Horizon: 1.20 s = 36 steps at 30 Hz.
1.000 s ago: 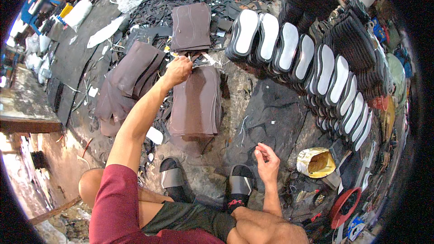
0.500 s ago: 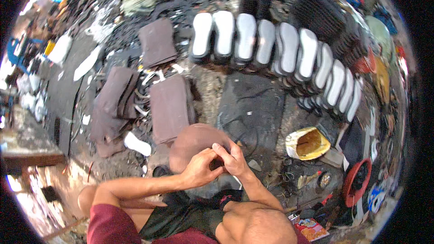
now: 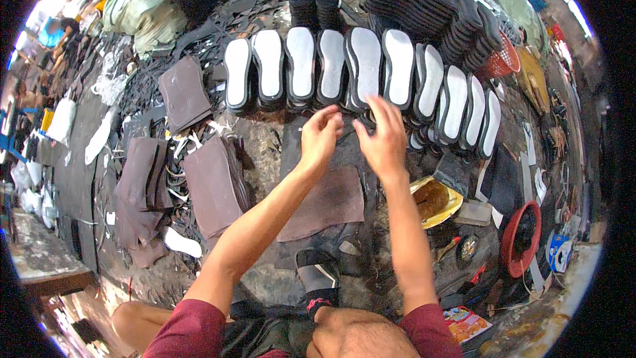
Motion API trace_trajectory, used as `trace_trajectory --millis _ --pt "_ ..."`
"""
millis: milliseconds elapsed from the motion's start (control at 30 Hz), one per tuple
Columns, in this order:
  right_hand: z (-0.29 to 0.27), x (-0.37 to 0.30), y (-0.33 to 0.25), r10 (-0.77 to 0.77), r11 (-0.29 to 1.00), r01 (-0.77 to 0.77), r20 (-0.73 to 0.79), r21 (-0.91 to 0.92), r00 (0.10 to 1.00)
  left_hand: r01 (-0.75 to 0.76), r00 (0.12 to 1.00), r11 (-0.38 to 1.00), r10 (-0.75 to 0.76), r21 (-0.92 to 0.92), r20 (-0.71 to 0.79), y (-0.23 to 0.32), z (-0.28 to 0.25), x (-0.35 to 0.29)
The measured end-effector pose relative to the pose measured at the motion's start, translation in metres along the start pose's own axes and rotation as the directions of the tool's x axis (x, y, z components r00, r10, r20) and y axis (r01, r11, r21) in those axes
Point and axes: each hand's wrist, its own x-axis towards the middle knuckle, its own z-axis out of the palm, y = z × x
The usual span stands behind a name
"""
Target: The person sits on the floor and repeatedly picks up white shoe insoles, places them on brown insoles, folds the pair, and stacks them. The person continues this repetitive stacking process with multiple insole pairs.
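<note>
My left hand [image 3: 321, 136] reaches forward over a black mat, its fingers loosely bent and apart, with nothing visible in them. Beside it, my right hand [image 3: 385, 138] is open, its fingertips just in front of a stack of shoe soles [image 3: 364, 63] with a white top. I cannot tell whether they touch it. The stack stands in a curved row of black soles with white or pale grey tops. Below my hands a brown sheet [image 3: 331, 202] lies flat on the mat, partly under my left forearm.
Stacks of brown sheets [image 3: 215, 185] lie to the left. On the right are a yellow-rimmed container [image 3: 450, 211], a brush [image 3: 448, 250] and a red basin [image 3: 515, 238]. Tall piles of black soles [image 3: 411, 0] stand at the back. Black scraps litter the far left.
The brown sheet, bent in my hands before, now lies flat on the mat. Both hands have let it go and moved forward to the row of soles. The view has shifted.
</note>
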Motion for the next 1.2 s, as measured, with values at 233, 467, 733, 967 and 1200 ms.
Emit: trace_trajectory --millis 233,467,733,967,1200 --pt "0.002 0.075 0.065 -0.127 0.940 0.234 0.380 -0.248 0.916 -0.242 0.968 0.927 0.252 0.287 0.004 -0.054 0.018 -0.010" --pt "-0.024 0.117 0.050 -0.072 0.996 0.075 0.055 -0.054 0.996 -0.147 0.978 0.978 0.166 0.147 -0.128 -0.061 0.002 -0.022" --pt "-0.002 0.067 0.057 -0.243 0.964 0.256 -0.151 0.076 0.958 0.026 0.998 0.896 -0.052 -0.443 -0.046 0.053 0.034 0.055" --pt "0.022 0.051 0.047 -0.115 0.993 0.114 -0.026 -0.039 0.993 0.330 0.942 0.906 -0.335 -0.266 0.029 0.008 0.001 0.106" --pt "0.049 0.074 0.075 -0.079 0.992 0.076 -0.019 -0.099 0.997 0.335 0.941 0.922 -0.340 -0.193 0.008 0.033 -0.023 0.083"
